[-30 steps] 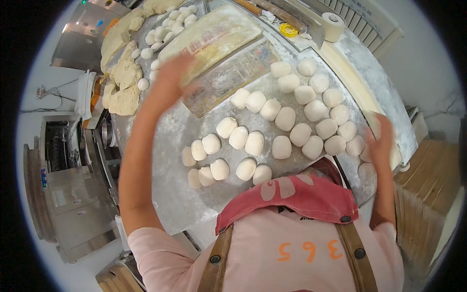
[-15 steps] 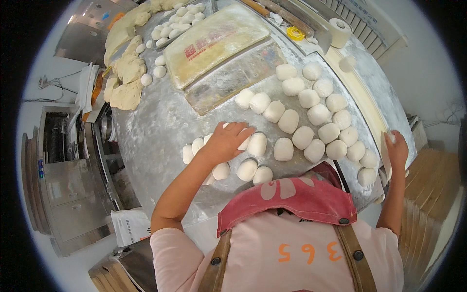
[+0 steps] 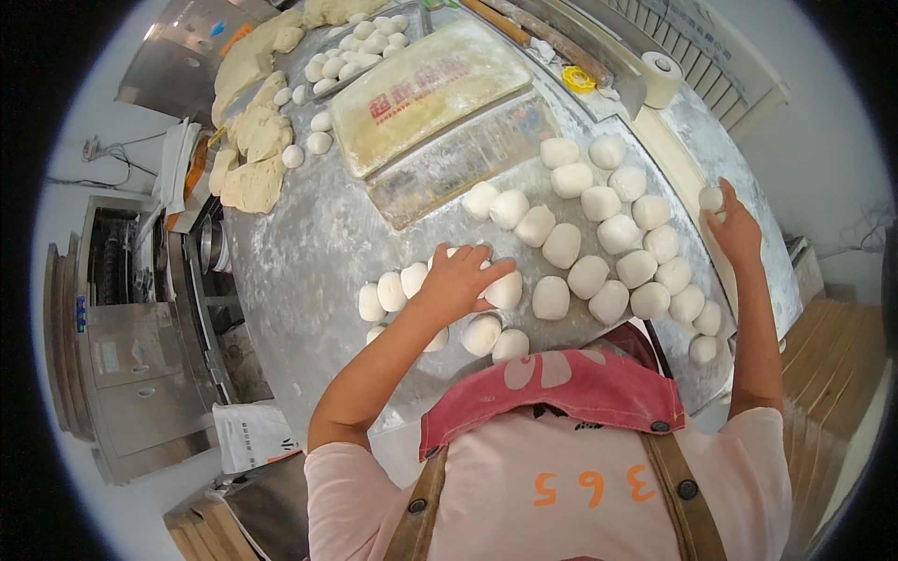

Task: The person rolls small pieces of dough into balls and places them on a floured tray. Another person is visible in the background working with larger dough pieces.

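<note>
My left hand (image 3: 456,283) reaches over a short row of white dough balls in the middle of the floury metal table. Its fingers and thumb close around the dough ball (image 3: 505,290) at the row's right end, and the hand partly hides the balls beneath it. Out at the right, my right hand (image 3: 736,227) pinches another dough ball (image 3: 711,199) over a long cream-coloured strip (image 3: 675,161). Between the hands, several smooth dough balls (image 3: 587,278) sit in slanting rows on the table.
A pale slab with red print (image 3: 430,93) lies beyond the hands, beside a clear flat lid (image 3: 458,159). Rough dough sheets (image 3: 254,187) and a tray of smaller dough balls (image 3: 325,86) are at the far left. A paper roll (image 3: 661,79) stands at the far right.
My right hand has moved away from me along the cream strip, and a dough ball now shows clearly in its fingers. My left hand has shifted slightly right, onto the end ball.
</note>
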`<state>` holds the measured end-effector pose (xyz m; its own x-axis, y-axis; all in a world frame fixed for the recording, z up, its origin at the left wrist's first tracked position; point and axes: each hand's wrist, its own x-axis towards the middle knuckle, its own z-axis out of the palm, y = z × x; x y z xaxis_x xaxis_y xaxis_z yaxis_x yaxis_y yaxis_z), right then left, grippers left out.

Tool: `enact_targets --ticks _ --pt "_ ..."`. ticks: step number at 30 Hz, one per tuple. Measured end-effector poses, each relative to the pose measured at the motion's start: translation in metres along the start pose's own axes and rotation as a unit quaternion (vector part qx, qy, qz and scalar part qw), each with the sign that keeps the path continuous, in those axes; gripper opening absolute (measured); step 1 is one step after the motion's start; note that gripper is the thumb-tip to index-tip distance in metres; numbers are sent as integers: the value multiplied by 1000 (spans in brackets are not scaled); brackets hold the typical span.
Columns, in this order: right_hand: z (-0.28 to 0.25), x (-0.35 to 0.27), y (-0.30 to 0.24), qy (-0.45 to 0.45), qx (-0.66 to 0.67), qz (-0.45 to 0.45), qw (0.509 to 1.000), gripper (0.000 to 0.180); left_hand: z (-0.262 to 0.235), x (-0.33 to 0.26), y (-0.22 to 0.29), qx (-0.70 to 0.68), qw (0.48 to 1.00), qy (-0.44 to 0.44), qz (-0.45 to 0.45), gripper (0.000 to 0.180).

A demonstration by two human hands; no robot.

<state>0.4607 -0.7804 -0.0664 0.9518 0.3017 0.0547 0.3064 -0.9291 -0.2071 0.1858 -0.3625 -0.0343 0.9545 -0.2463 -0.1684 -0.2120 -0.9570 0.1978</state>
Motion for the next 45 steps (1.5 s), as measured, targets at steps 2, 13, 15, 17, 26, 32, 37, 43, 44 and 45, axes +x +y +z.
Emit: enact_targets --ticks 2,13,15,17,26,32,37,43,44,45 --pt "4 3 4 -2 3 2 1000 65 2 1 -5 -13 1000 13 8 70" --pt "-46 -23 -131 24 148 -184 971 51 -4 5 -52 -145 984 93 -55 62" --pt "-45 -38 -164 -29 184 -224 956 53 -7 4 -60 -120 986 91 -77 64" --pt "-39 -56 -194 -60 307 -305 900 51 -13 1 -68 -83 989 86 -88 66" --pt "6 -87 -257 -157 170 -352 907 29 -9 -2 -90 -53 988 62 -132 62" --pt "-36 -91 -88 44 281 -109 953 27 -4 -23 -87 -52 972 70 -217 64" --pt "-48 -167 120 116 -32 125 985 62 -6 -28 -91 -72 971 96 -209 69" --pt "-38 -172 105 -25 223 312 923 71 -48 -8 -22 -88 986 134 -47 79" --pt "-27 -164 110 25 126 234 964 66 -42 -5 -14 -127 984 119 -20 82" --pt "-9 -157 119 76 26 153 985 62 -38 1 -3 -141 985 102 8 84"
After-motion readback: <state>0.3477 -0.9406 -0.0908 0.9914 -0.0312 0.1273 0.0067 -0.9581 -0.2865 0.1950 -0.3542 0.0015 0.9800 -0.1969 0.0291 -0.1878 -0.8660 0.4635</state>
